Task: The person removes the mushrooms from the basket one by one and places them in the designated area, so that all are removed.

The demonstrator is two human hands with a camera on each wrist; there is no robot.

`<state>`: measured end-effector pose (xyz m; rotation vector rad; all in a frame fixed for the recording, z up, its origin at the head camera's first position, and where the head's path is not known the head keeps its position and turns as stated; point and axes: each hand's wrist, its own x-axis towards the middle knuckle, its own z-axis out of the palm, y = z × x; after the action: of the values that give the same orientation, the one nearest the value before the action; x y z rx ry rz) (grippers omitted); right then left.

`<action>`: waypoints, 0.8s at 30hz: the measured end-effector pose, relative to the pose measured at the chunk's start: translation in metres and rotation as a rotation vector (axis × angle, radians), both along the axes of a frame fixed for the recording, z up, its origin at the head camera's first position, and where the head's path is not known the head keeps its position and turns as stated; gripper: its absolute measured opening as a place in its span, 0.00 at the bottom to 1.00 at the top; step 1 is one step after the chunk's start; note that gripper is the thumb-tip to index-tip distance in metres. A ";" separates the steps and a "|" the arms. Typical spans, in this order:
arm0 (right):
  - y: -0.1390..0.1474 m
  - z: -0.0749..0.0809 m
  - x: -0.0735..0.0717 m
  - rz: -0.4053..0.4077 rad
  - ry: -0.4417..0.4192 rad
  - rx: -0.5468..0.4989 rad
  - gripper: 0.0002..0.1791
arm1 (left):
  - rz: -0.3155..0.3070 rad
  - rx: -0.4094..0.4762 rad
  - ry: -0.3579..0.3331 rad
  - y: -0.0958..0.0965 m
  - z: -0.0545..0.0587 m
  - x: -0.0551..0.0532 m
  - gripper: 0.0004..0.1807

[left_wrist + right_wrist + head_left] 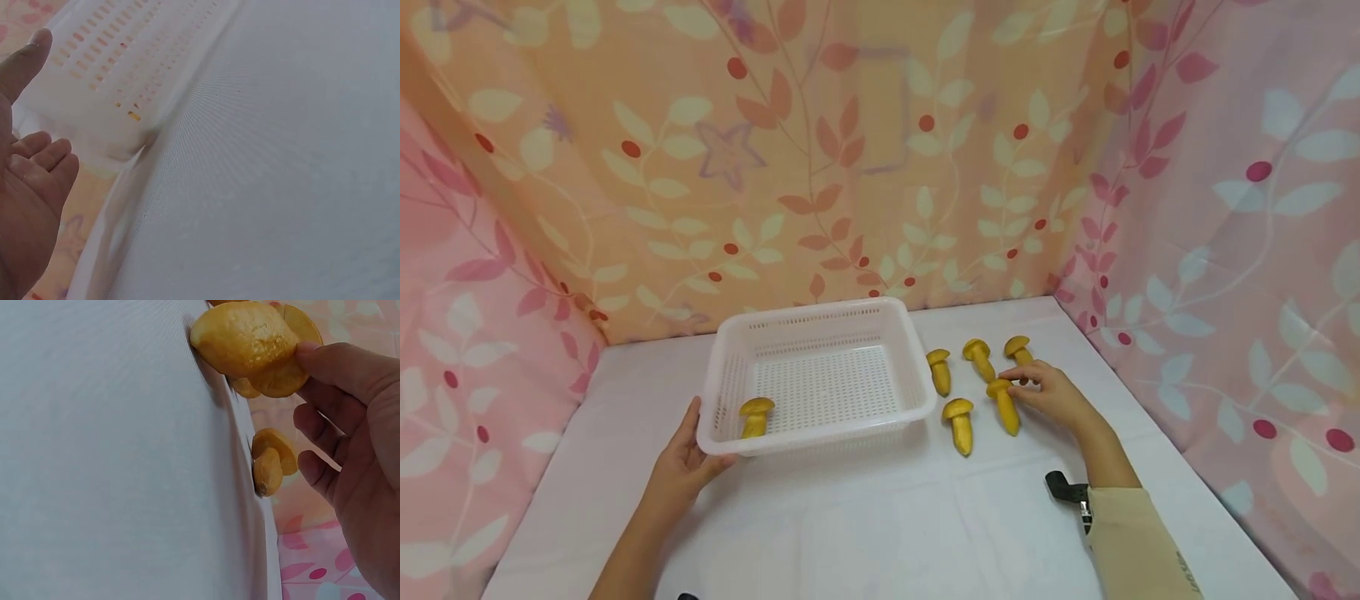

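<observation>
A white plastic basket (820, 442) stands on the white table, with one yellow mushroom (756, 417) inside its left front corner. My left hand (681, 467) rests against that corner, thumb along the front and fingers at the left side. In the left wrist view the fingers of the left hand (37, 206) look fairly straight beside the basket wall (87, 119). On the right, my right hand (1052, 400) pinches a yellow mushroom (1006, 410) by its cap. The right wrist view shows thumb and index finger on the cap of this mushroom (250, 340), with the other fingers loosely bent.
Several more yellow mushrooms lie right of the basket: one mushroom (958, 427) in front, others behind, including a mushroom (940, 373) close to the rim and a mushroom (1018, 350) beyond my right hand. Patterned curtains (850, 167) enclose the table's back and sides.
</observation>
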<state>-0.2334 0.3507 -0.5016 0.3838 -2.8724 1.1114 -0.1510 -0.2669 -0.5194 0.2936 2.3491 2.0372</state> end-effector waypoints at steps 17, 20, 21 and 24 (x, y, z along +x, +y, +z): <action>0.003 -0.008 -0.004 -0.008 -0.051 0.068 0.15 | 0.013 -0.002 -0.009 -0.001 -0.001 0.001 0.59; 0.003 -0.007 -0.004 -0.015 -0.043 0.057 0.16 | 0.009 -0.005 -0.005 -0.001 0.000 0.000 0.59; 0.003 -0.007 -0.004 -0.019 -0.042 0.055 0.16 | 0.009 -0.006 -0.003 -0.001 0.000 0.000 0.59; 0.005 -0.006 -0.001 -0.036 -0.049 0.050 0.16 | 0.006 -0.006 0.000 0.000 0.000 -0.001 0.59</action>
<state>-0.2341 0.3558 -0.5079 0.3098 -2.9423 1.0604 -0.1521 -0.2666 -0.5191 0.2866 2.3589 2.0323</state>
